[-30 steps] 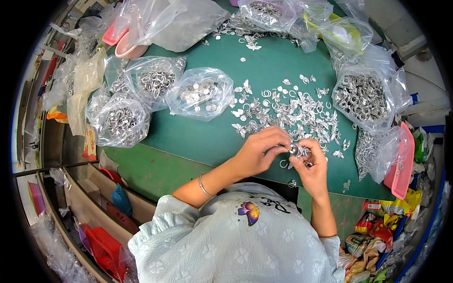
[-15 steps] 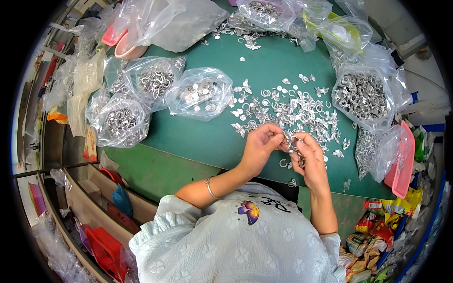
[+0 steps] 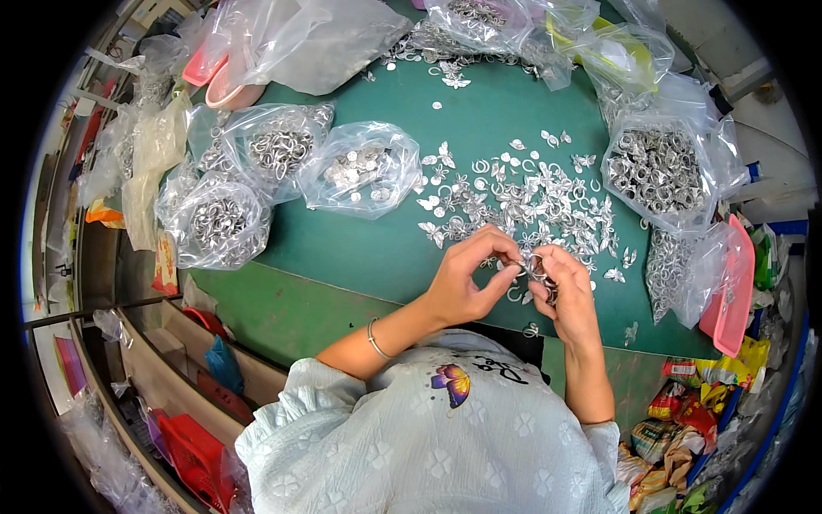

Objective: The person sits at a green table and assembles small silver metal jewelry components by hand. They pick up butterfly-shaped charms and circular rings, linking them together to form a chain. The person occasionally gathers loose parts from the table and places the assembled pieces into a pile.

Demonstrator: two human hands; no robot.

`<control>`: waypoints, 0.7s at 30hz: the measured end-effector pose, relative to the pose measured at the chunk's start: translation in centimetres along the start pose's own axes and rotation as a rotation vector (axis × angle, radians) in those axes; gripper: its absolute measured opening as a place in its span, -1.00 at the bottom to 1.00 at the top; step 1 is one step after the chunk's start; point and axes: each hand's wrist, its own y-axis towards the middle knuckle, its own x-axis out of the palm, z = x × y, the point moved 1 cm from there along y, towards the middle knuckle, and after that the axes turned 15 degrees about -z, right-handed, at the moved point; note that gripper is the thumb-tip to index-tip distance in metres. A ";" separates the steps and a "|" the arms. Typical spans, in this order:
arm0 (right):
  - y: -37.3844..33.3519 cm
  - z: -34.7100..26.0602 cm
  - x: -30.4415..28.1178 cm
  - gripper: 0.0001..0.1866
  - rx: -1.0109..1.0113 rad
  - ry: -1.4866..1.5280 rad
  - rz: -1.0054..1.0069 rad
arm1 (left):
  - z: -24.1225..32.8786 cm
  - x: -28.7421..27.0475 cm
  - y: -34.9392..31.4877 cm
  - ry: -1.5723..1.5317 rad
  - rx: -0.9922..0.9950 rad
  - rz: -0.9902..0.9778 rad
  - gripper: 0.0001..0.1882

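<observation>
Over the near edge of the green table (image 3: 342,248), my two hands meet fingertip to fingertip. My left hand (image 3: 467,278) pinches a silver-coloured metal piece between thumb and forefinger; its exact shape is partly hidden. Closed around several silver ring-shaped pieces (image 3: 538,272) is my right hand (image 3: 567,295), with some showing between its fingers. Just beyond the hands spreads a loose pile of silver metal parts (image 3: 531,197), with open rings, winged shapes and small discs among them. A single open ring (image 3: 514,294) lies below my fingertips.
To the left stand clear bags of rings (image 3: 221,218) and a bag of flat discs (image 3: 360,176). At the right are another bag of rings (image 3: 659,171) and a pink tray (image 3: 729,283). More parts and bags line the far side. A drawer unit (image 3: 180,360) stands at lower left.
My left hand has shifted slightly left and down, its fingers more spread from the palm. My right hand has turned a little, still holding the rings. The table layout looks the same.
</observation>
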 end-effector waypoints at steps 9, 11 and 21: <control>-1.4 -0.3 0.9 -0.85 -0.319 -0.702 0.021 | 1.7 -2.3 0.8 0.442 0.209 -0.226 -0.71; -1.5 -0.5 1.3 -0.85 -0.349 -0.752 0.032 | 2.0 -2.6 0.9 0.470 0.215 -0.266 -0.67; -0.5 0.2 -0.3 -0.81 -0.089 -0.144 0.021 | 1.3 -1.4 1.9 0.149 -0.154 -0.214 -0.64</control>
